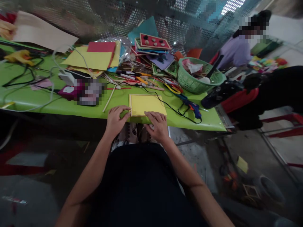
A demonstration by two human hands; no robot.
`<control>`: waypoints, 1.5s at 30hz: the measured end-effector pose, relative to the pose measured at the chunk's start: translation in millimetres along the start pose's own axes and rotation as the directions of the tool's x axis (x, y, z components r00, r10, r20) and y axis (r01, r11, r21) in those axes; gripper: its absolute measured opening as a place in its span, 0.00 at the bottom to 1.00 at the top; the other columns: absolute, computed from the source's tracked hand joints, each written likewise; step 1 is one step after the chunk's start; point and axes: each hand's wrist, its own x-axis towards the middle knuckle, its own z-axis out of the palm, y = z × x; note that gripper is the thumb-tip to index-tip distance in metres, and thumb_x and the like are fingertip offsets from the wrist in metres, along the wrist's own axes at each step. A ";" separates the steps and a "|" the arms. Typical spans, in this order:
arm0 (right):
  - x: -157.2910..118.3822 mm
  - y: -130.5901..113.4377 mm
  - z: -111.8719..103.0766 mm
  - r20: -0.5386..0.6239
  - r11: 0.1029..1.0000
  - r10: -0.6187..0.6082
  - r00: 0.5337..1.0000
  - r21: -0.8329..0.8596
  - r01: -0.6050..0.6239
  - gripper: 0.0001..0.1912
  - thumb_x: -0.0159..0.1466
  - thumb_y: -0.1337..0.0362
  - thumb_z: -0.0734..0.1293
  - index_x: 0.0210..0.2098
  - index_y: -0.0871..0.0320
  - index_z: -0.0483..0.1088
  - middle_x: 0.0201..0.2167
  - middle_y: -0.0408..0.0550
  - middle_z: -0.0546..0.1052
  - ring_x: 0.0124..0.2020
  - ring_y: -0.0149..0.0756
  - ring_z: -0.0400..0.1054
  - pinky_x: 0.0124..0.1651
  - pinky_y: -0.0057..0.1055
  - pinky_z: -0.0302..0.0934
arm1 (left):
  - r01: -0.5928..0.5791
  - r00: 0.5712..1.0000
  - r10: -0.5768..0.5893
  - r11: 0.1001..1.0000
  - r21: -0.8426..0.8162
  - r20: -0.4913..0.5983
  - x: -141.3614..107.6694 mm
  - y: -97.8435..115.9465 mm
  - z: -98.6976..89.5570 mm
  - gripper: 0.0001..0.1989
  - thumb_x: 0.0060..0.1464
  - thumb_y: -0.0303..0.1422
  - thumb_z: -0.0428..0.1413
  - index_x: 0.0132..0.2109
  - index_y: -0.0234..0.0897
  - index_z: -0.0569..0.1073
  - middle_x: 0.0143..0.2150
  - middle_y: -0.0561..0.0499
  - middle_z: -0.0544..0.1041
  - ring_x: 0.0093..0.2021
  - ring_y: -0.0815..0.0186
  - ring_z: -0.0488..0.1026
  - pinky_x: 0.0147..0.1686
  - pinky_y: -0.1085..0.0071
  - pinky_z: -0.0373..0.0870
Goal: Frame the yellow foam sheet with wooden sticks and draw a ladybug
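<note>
A rectangular yellow card [148, 104] edged with thin pale sticks lies at the front edge of the green table. My left hand [117, 119] pinches its left edge near the front corner, fingertips and thumb close together. At the front edge, my right hand [157, 125] has its fingers curled over the border, with the thumb lower down. Whatever small piece might sit under the right fingertips is hidden. A loose thin stick [109, 99] lies to the left of the card.
A blue glue gun [194, 108] with a black cord lies right of the card, beside yellow-handled scissors [172, 89]. Behind are pens, sticks and coloured paper [88, 58]. A green basket [193, 80] stands at the back right. Another person [234, 52] sits beyond it.
</note>
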 end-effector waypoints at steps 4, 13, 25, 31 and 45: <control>-24.1 31.7 -14.2 -0.074 0.993 0.098 0.992 -0.057 -0.103 0.31 0.72 0.53 0.67 0.72 0.49 0.65 0.63 0.55 0.76 0.63 0.54 0.68 0.65 0.52 0.58 | -0.094 0.990 0.093 0.996 -0.001 -0.104 -11.0 0.1 7.3 0.10 0.69 0.37 0.57 0.54 0.45 0.77 0.55 0.48 0.83 0.60 0.56 0.76 0.63 0.55 0.67; -30.2 40.8 -16.8 -0.085 0.987 0.116 0.990 -0.100 -0.124 0.30 0.70 0.53 0.70 0.69 0.52 0.68 0.63 0.56 0.77 0.64 0.54 0.68 0.66 0.50 0.58 | -0.176 0.980 0.187 0.974 0.142 -0.069 -24.0 8.7 29.3 0.14 0.68 0.37 0.59 0.58 0.51 0.80 0.55 0.47 0.83 0.58 0.52 0.76 0.65 0.47 0.63; -22.8 31.8 -17.6 -0.014 0.993 0.104 0.995 -0.051 -0.104 0.28 0.71 0.55 0.69 0.69 0.52 0.68 0.64 0.54 0.77 0.65 0.51 0.69 0.67 0.48 0.58 | -0.173 0.974 0.197 0.965 0.200 -0.110 -29.4 1.3 25.8 0.13 0.68 0.36 0.58 0.57 0.47 0.80 0.52 0.45 0.83 0.55 0.53 0.77 0.68 0.49 0.64; -11.7 24.2 -15.1 0.038 0.997 0.064 0.997 -0.038 -0.063 0.30 0.71 0.55 0.69 0.70 0.55 0.68 0.66 0.54 0.76 0.66 0.52 0.68 0.68 0.48 0.57 | -0.258 0.925 0.320 0.925 0.280 -0.206 -29.5 -6.7 24.9 0.13 0.67 0.33 0.60 0.56 0.43 0.81 0.54 0.43 0.82 0.56 0.53 0.77 0.60 0.54 0.69; -15.7 30.2 -18.2 0.030 0.987 0.145 0.989 -0.074 -0.142 0.34 0.67 0.60 0.71 0.72 0.55 0.65 0.68 0.54 0.74 0.69 0.51 0.65 0.71 0.48 0.55 | -0.350 0.907 0.415 0.835 0.424 -0.068 -28.7 40.7 55.2 0.20 0.68 0.34 0.59 0.65 0.42 0.75 0.57 0.46 0.83 0.59 0.53 0.76 0.72 0.52 0.55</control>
